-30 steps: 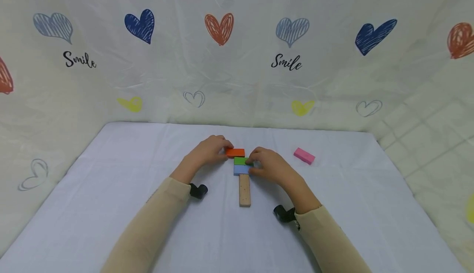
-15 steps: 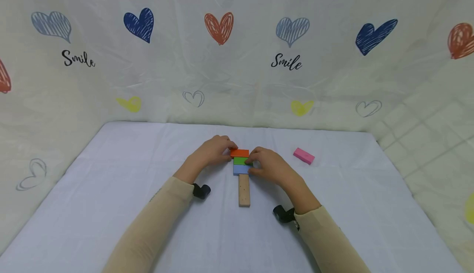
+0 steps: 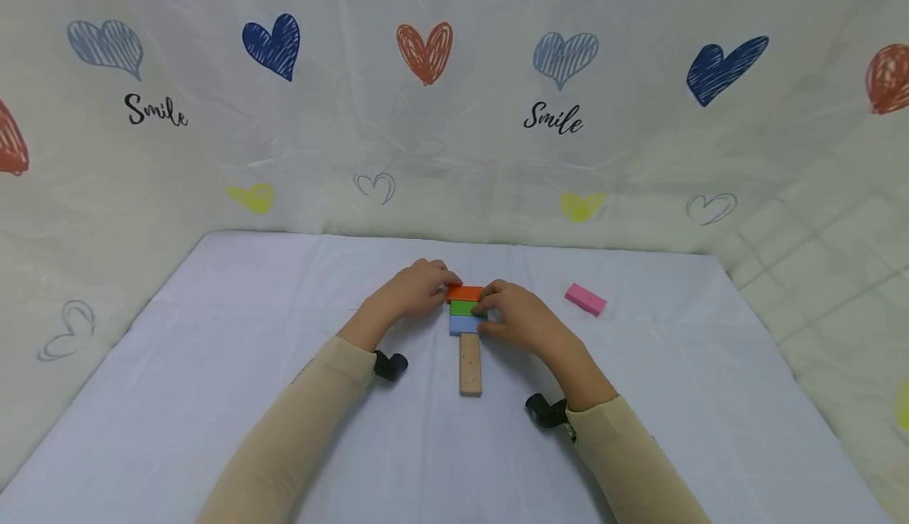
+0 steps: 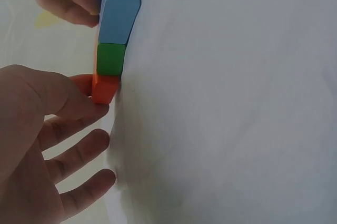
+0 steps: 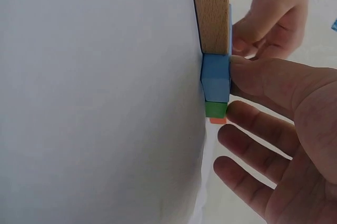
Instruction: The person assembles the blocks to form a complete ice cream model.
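In the head view, an orange block (image 3: 465, 293), a green block (image 3: 463, 308) and a blue block (image 3: 464, 324) lie flat against one another in a column. Below the blue one, a plain wooden block (image 3: 470, 364) stretches lengthwise toward the person. My left hand (image 3: 414, 290) pinches the orange block's left end between thumb and forefinger; its other fingers spread loosely in the left wrist view. My right hand (image 3: 521, 316) rests at the column's right side. In the right wrist view its thumb (image 5: 250, 74) presses on the blue block (image 5: 216, 79), with a fingertip beside the green block (image 5: 216, 109).
A pink block (image 3: 585, 299) lies apart, to the right of the right hand. White cloth (image 3: 284, 287) covers the table, and a sheet printed with hearts (image 3: 454, 129) hangs behind its far edge. Black cameras sit at both wrists.
My left hand has slid the orange block to the right, so it now sits above the green block. The right hand has stayed on the green and blue blocks.
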`<state>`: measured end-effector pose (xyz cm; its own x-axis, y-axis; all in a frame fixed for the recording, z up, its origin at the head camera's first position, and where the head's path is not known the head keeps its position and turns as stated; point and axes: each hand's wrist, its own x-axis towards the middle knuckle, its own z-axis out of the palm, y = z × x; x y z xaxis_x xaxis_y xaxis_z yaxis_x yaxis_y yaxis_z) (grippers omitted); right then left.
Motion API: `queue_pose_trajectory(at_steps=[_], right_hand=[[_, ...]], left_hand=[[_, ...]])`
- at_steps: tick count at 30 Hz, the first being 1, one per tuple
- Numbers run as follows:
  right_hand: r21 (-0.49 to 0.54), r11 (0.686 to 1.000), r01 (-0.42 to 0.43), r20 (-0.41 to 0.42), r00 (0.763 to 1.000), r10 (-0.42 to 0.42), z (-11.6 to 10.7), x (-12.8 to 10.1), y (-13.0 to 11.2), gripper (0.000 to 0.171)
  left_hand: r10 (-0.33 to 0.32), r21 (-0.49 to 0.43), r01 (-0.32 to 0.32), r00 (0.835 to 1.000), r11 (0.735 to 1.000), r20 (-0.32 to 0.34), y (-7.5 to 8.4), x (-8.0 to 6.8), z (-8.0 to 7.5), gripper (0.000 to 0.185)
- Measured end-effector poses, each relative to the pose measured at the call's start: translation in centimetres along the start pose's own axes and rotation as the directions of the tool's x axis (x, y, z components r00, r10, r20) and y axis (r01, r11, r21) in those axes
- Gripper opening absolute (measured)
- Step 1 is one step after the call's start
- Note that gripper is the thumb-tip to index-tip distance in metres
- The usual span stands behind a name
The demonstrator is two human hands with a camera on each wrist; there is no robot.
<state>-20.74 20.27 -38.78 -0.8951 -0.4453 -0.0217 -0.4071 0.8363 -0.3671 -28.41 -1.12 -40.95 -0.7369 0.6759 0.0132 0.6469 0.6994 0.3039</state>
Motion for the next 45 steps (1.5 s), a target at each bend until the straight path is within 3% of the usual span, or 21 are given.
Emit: queue_pose_trajectory(at_steps=[17,32,39,45], right_hand=[[0.018,1.0,0.005,-0.017,1.0,-0.005,0.2,0.0,0.3,0.026],[0.024,1.0,-0.016,-0.006,1.0,0.016,0.3,0.1,0.4,0.025],[0.01,1.0,0.001,-0.014,1.0,-0.001,0.2,0.0,0.2,0.025],[-0.009,1.0,0.007,-0.021,1.0,-0.007,0.2,0.0,0.4,0.025]], left_hand=[[-0.032,0.037,0.033,0.999,0.999,-0.018,0.8,0.1,0.1,0.027],[-0.032,0.052,0.034,0.999,0.998,-0.033,0.6,0.4,0.7,0.028],[-0.063,0.058,0.067,0.995,0.996,-0.072,0.3,-1.4,0.7,0.033],[-0.029,0.079,0.036,0.996,0.996,-0.087,0.8,-3.6,0.4,0.035]])
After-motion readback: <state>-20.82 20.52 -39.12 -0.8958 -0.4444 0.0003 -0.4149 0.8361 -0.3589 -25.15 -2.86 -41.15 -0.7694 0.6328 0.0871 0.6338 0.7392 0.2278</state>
